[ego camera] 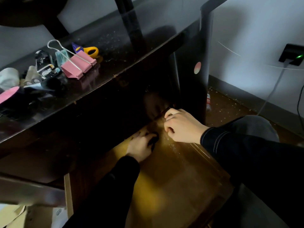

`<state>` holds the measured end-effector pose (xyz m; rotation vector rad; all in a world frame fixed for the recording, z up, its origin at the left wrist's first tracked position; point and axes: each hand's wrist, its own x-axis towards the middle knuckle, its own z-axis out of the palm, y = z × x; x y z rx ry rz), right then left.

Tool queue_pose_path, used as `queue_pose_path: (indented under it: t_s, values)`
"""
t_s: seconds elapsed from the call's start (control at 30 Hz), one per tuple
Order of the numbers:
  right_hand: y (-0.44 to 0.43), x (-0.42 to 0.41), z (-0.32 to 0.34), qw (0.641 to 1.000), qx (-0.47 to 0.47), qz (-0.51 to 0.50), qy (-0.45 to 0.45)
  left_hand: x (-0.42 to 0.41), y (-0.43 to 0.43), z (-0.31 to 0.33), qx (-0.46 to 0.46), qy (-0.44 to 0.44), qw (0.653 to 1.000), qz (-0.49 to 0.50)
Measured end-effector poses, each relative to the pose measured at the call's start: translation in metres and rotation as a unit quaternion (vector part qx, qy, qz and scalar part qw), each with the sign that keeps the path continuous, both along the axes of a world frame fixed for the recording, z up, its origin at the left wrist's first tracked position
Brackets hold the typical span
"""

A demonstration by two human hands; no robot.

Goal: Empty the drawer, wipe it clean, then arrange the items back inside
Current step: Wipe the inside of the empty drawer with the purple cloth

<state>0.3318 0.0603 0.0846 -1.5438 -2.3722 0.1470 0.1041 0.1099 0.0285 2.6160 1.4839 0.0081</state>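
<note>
The drawer (179, 178) stands pulled out under the dark desk, and its brown wooden floor is mostly bare, with pale crumbs near the back. My left hand (140, 148) reaches deep into the shadowed back of the drawer, fingers closed around a small dark object (153, 139). My right hand (181, 126) rests at the back right corner, fingers curled and pinched together; what they hold, if anything, is hidden. On the desk top (115, 63) lie a big pink binder clip (79, 66), yellow-handled scissors (90, 51), a stapler (44, 65) and other small items.
A black desk leg panel (194, 76) stands just right of the drawer. A small bottle (208, 102) lies on the dusty floor behind it. A wall socket (292, 55) with cables is at the far right. Cardboard and paper (19, 214) lie at the lower left.
</note>
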Motion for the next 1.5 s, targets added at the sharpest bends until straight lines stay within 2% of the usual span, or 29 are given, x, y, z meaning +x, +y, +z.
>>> queue_pose_path:
  t_s: [0.13, 0.23, 0.3, 0.37, 0.43, 0.5, 0.6, 0.73, 0.8, 0.87, 0.97, 1.03, 1.1, 1.2, 1.37, 1.5]
  values:
    - [0.002, 0.004, -0.004, 1.0, 0.009, -0.001, -0.003, 0.038, 0.032, 0.001, -0.046, -0.056, 0.992, 0.102]
    - [0.001, 0.002, -0.001, 1.0, -0.001, 0.004, -0.007, 0.042, 0.029, 0.002, -0.039, -0.056, 0.992, 0.106]
    - [0.0, 0.001, 0.001, 1.0, -0.005, 0.004, -0.008, 0.028, 0.011, 0.0, -0.009, -0.011, 0.998, 0.067]
    - [-0.001, 0.002, 0.004, 1.0, -0.007, -0.001, -0.008, 0.007, -0.018, -0.005, 0.012, 0.015, 1.0, -0.017]
    - [-0.002, 0.002, 0.005, 1.0, -0.005, -0.002, -0.005, -0.012, -0.048, -0.008, -0.008, 0.011, 0.996, -0.088]
    - [-0.003, 0.002, 0.004, 1.0, -0.002, 0.0, -0.011, -0.018, -0.046, -0.007, -0.02, 0.013, 0.994, -0.102]
    - [0.0, 0.001, 0.0, 1.0, 0.001, 0.002, -0.023, 0.0, -0.005, 0.001, 0.017, 0.012, 0.998, -0.053]
    - [0.003, 0.003, -0.002, 1.0, 0.0, 0.0, -0.025, 0.041, 0.037, 0.002, -0.092, -0.08, 0.992, 0.019]
    - [0.003, 0.004, -0.002, 1.0, 0.0, 0.003, -0.026, 0.052, 0.043, -0.001, -0.083, -0.096, 0.99, 0.058]
    - [0.002, 0.003, 0.0, 1.0, -0.003, 0.004, -0.024, 0.047, 0.032, -0.003, -0.043, -0.061, 0.994, 0.079]
    - [-0.002, 0.001, 0.003, 1.0, 0.002, 0.001, -0.025, 0.024, -0.012, -0.009, 0.007, -0.016, 1.0, -0.011]
    - [-0.003, 0.0, 0.005, 1.0, 0.005, -0.001, -0.026, 0.007, -0.042, -0.013, 0.001, -0.011, 0.998, -0.068]
    - [-0.003, 0.001, 0.004, 1.0, 0.004, -0.004, -0.024, -0.002, -0.042, -0.012, -0.005, 0.001, 0.997, -0.08]
    - [-0.002, 0.0, 0.001, 1.0, 0.007, -0.001, -0.031, 0.013, -0.007, -0.004, 0.013, 0.003, 1.0, -0.019]
    - [0.003, 0.002, -0.002, 1.0, 0.014, 0.001, -0.027, 0.054, 0.04, -0.007, -0.021, -0.057, 0.994, 0.096]
    - [-0.001, 0.001, 0.001, 1.0, 0.014, -0.004, -0.017, 0.063, 0.011, -0.007, 0.013, 0.015, 0.998, 0.057]
